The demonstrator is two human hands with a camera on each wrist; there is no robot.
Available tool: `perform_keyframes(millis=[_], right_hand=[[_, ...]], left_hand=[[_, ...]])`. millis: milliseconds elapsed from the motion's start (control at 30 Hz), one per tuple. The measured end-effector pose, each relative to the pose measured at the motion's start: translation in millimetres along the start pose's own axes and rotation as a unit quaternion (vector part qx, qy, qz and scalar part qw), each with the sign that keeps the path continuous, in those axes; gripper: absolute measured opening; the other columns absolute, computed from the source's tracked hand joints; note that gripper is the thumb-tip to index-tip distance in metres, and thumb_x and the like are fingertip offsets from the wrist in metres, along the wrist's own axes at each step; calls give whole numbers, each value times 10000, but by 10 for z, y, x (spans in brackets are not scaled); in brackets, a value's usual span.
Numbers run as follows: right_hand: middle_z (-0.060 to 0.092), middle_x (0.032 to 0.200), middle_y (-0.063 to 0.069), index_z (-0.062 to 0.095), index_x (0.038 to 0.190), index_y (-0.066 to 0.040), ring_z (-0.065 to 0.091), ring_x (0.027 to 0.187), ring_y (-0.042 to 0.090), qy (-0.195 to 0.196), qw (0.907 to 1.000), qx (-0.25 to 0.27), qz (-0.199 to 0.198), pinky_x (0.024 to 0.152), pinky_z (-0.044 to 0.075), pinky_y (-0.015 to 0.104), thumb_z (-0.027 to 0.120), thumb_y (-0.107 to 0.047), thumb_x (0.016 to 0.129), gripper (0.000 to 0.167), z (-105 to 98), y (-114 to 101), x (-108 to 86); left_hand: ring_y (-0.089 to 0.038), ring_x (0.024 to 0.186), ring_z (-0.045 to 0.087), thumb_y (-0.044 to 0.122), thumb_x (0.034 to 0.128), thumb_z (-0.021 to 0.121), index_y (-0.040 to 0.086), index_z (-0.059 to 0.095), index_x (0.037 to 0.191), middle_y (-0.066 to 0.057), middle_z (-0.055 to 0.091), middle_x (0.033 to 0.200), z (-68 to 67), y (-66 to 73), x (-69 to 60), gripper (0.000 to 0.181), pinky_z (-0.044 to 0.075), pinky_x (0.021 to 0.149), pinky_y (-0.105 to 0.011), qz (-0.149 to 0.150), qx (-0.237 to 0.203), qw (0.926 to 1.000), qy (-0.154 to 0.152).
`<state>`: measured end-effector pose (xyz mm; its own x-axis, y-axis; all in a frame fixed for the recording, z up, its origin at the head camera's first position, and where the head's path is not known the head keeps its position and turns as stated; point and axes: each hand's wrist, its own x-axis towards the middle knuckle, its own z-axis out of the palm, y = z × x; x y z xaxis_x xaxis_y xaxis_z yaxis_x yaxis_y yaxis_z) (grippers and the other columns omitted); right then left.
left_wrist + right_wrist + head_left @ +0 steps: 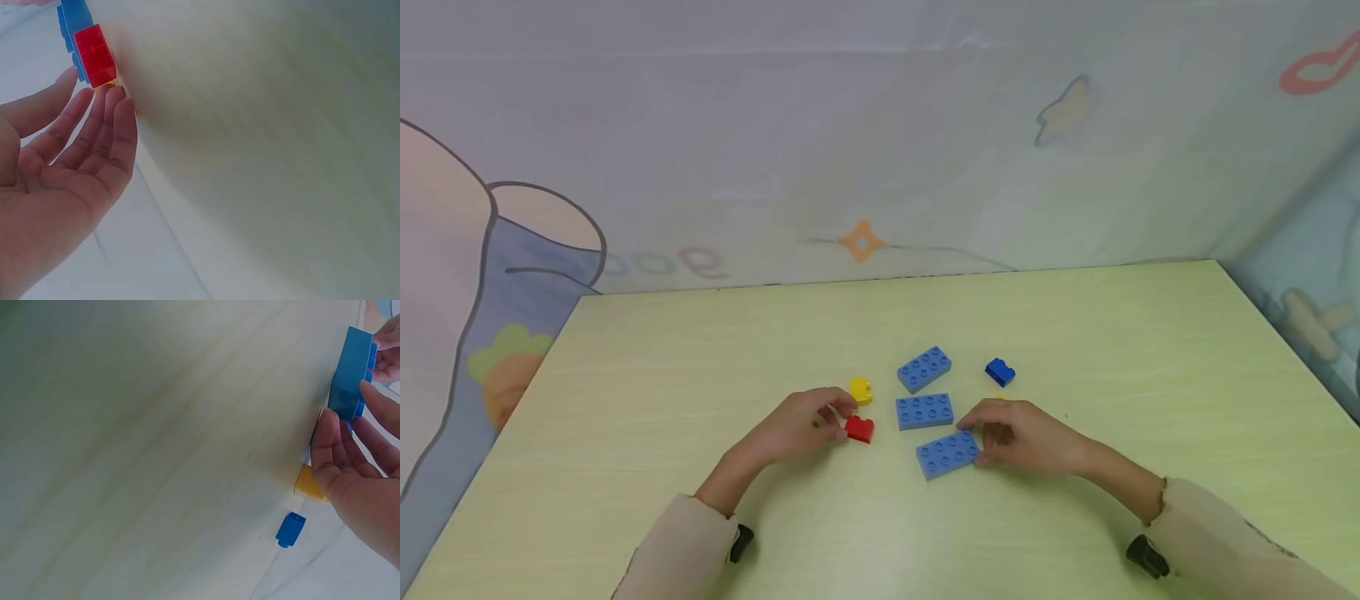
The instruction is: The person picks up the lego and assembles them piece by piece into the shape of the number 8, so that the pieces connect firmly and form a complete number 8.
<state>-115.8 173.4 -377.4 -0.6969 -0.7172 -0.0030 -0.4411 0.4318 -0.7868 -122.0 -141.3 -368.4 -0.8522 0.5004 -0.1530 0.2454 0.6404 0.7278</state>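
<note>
My left hand (801, 425) is beside a small red brick (860, 429), fingers loosely bent and fingertips at its left edge. The left wrist view has the red brick (95, 56) just beyond the fingertips of the left hand (75, 150), not enclosed. With thumb and fingers, my right hand (1030, 435) pinches the right end of the nearest light blue brick (947, 454), which lies studs up. In the right wrist view, that brick (350, 372) meets the fingertips of the right hand (359, 456).
Two more light blue bricks (924, 369) (924, 412) lie behind the nearest one. A yellow brick (861, 391) sits behind the red one. Farther right is a dark blue brick (1000, 372); another yellow brick (309, 483) is mostly hidden behind the right hand. A patterned cloth (775, 150) borders the table (662, 375).
</note>
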Motion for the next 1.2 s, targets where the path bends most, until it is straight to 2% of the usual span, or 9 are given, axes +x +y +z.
perform_keyframes(millis=[133,267,433,700,967,1200], right_hand=[[561,897,-10,612,1081,-8,494,728,96,35,10000,-45,41,630,429,226,700,-55,788,310,9,3,3],[559,883,-17,616,1070,-19,488,723,95,55,9999,-87,77,627,423,225,701,-58,787,298,16,7,4],[558,883,-14,617,1067,-23,489,727,96,58,9999,-65,95,632,426,230,700,-63,789,293,18,8,2],[562,886,-15,617,1064,-19,491,725,89,31,9999,-26,95,633,428,228,702,-70,789,293,15,10,5],[558,883,-21,617,1064,-19,488,725,88,4,9999,-39,93,631,427,224,702,-76,791,292,11,10,4],[558,883,-20,617,1067,-23,488,729,93,16,10000,-9,53,630,426,225,699,-84,796,290,12,23,5]], left_hand=[[-190,871,561,-53,835,600,14,592,1071,-65,609,1023,2,-4,0,246,464,761,-284,27,-112,9999,-60],[-182,848,561,-76,833,584,11,595,1047,-50,616,957,2,-15,1,231,460,750,-276,50,-138,9998,-160],[-157,810,551,-25,827,624,10,590,1041,-5,598,858,5,-26,1,220,459,738,-267,164,-39,9994,-294],[-130,773,557,22,819,657,19,588,1066,19,596,804,18,-26,29,257,463,749,-258,348,37,9983,-462],[-130,741,519,18,811,664,50,576,1116,36,565,775,42,19,81,320,448,703,-245,186,185,9980,-577],[-130,743,500,8,811,660,85,569,1184,33,544,777,32,20,124,392,440,693,-244,240,200,9967,-751]])
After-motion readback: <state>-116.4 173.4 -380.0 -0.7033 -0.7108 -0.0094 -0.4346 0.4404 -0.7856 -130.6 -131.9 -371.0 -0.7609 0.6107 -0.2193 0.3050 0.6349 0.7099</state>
